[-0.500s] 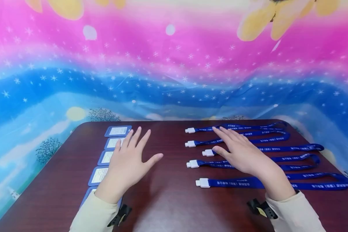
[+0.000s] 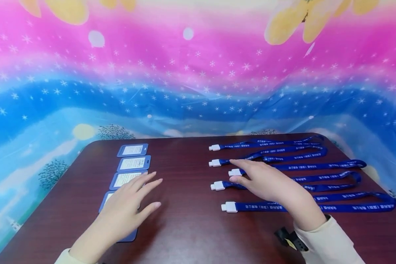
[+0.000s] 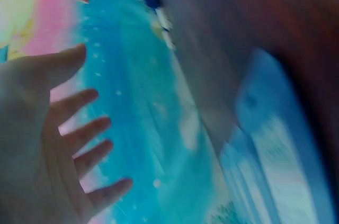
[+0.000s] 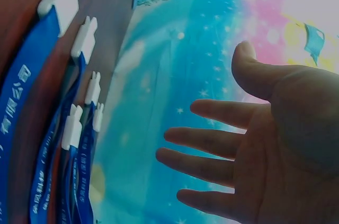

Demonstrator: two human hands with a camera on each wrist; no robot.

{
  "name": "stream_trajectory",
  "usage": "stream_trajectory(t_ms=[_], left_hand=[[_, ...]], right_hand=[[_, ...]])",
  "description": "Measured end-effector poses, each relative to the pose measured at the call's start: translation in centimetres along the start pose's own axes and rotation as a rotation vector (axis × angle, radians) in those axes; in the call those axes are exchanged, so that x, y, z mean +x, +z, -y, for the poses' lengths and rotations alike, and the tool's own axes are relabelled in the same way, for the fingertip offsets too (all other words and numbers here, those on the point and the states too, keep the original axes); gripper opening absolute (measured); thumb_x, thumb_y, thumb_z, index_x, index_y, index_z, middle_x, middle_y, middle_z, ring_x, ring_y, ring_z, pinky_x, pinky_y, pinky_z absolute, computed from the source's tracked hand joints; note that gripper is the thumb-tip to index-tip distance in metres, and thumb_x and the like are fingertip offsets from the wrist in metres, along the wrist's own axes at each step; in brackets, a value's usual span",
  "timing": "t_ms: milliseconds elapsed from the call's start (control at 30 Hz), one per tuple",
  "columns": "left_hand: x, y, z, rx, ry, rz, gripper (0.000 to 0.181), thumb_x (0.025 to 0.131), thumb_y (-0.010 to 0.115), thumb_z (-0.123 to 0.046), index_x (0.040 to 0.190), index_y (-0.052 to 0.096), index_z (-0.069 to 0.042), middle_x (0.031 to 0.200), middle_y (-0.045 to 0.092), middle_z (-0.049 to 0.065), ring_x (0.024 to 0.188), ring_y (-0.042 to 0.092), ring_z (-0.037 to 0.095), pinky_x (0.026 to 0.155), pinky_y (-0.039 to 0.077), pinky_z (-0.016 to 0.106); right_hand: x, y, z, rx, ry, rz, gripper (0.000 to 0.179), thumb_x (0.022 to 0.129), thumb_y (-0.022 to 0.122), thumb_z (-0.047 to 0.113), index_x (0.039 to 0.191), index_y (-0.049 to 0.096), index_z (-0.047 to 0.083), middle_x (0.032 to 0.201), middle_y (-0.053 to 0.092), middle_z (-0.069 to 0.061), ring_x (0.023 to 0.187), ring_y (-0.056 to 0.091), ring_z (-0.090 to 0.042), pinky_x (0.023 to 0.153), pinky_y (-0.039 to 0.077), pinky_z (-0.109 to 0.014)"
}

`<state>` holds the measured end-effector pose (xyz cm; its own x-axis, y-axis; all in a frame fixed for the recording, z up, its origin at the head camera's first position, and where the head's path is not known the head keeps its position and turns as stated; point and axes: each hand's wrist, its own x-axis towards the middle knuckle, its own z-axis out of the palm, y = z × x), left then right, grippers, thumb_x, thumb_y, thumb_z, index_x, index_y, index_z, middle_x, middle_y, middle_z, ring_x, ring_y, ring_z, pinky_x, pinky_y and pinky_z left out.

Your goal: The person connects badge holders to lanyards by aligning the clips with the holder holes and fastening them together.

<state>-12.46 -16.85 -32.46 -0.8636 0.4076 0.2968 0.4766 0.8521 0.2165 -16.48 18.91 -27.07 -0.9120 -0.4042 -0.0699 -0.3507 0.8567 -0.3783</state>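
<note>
My left hand hovers over the nearer part of a column of blue card holders, fingers spread and holding nothing. White printed cards show inside them; the hand and forearm partly cover the nearer ones. To the right, my right hand is above several blue lanyards with white lettering, its fingers extended. White plastic clips at the lanyards' ends point left. The left wrist view shows an empty palm beside blurred card holders. In the right wrist view, the other palm is bare, apart from the lanyards.
All of it lies on a dark reddish-brown table. A patterned cloth backdrop in pink and blue hangs behind the far edge. Bare wood separates the card holders from the clips.
My left hand has moved back toward me and to the left, uncovering the farther card holders. Slightly left and lower in view, my right hand still hovers above the lanyards.
</note>
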Motion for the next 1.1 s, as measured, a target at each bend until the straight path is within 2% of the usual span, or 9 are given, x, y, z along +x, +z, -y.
stream_trajectory(t_ms=[200,367,500,667,833,1000,1100], left_hand=[[-1.9,-0.4,1.4,0.048,-0.002,0.034,0.051,0.089,0.073,-0.041,0.137,0.061,-0.027,0.138,0.057,-0.004,0.121,0.058,0.026,0.091,0.051,0.056],[-3.0,-0.8,2.7,0.082,0.000,0.058,0.044,0.087,0.076,-0.039,0.128,0.066,-0.028,0.119,0.065,-0.008,0.105,0.064,0.021,0.085,0.054,0.051],[-4.0,-1.0,3.9,0.102,0.000,0.080,0.042,0.085,0.077,-0.039,0.125,0.068,-0.029,0.119,0.065,-0.008,0.104,0.065,0.022,0.085,0.054,0.051],[-4.7,-0.8,4.7,0.108,-0.016,0.089,0.040,0.087,0.075,-0.043,0.124,0.068,-0.030,0.120,0.065,-0.006,0.105,0.065,0.024,0.086,0.053,0.052],[-4.9,-0.8,5.0,0.102,-0.047,0.110,0.041,0.088,0.072,-0.048,0.125,0.068,-0.031,0.120,0.065,-0.006,0.107,0.064,0.025,0.087,0.053,0.054],[-4.9,-0.9,4.9,0.087,-0.113,0.189,0.047,0.087,0.068,-0.056,0.127,0.066,-0.031,0.124,0.064,-0.002,0.110,0.062,0.027,0.089,0.051,0.059],[-4.9,-1.0,4.9,0.084,-0.131,0.207,0.048,0.087,0.068,-0.058,0.127,0.066,-0.031,0.124,0.064,-0.002,0.110,0.062,0.027,0.089,0.051,0.059]], right_hand=[[0.2,0.7,0.2,-0.008,0.030,0.017,0.060,0.098,0.059,0.044,0.149,0.046,0.016,0.144,0.052,-0.012,0.132,0.049,-0.035,0.104,0.040,-0.059],[0.5,1.0,0.4,-0.031,0.032,0.014,0.059,0.098,0.059,0.045,0.147,0.049,0.014,0.141,0.055,-0.012,0.129,0.052,-0.034,0.103,0.042,-0.057],[0.7,1.3,0.5,-0.042,0.022,0.002,0.050,0.097,0.062,0.039,0.139,0.058,0.012,0.132,0.062,-0.010,0.122,0.058,-0.031,0.100,0.045,-0.055],[1.0,2.1,0.6,-0.059,0.000,0.003,0.034,0.092,0.072,0.030,0.121,0.071,0.013,0.113,0.071,-0.003,0.102,0.066,-0.021,0.094,0.052,-0.048],[1.3,3.3,1.0,-0.076,-0.022,0.058,0.026,0.086,0.079,0.022,0.110,0.075,0.013,0.094,0.071,0.002,0.078,0.061,-0.011,0.081,0.055,-0.038],[1.5,4.2,1.3,-0.091,-0.008,0.107,0.022,0.080,0.084,0.019,0.100,0.076,0.015,0.086,0.069,0.006,0.075,0.058,-0.010,0.078,0.055,-0.036],[1.6,4.5,1.3,-0.078,-0.004,0.126,0.021,0.078,0.085,0.017,0.097,0.076,0.015,0.084,0.069,0.005,0.075,0.059,-0.011,0.075,0.054,-0.036]])
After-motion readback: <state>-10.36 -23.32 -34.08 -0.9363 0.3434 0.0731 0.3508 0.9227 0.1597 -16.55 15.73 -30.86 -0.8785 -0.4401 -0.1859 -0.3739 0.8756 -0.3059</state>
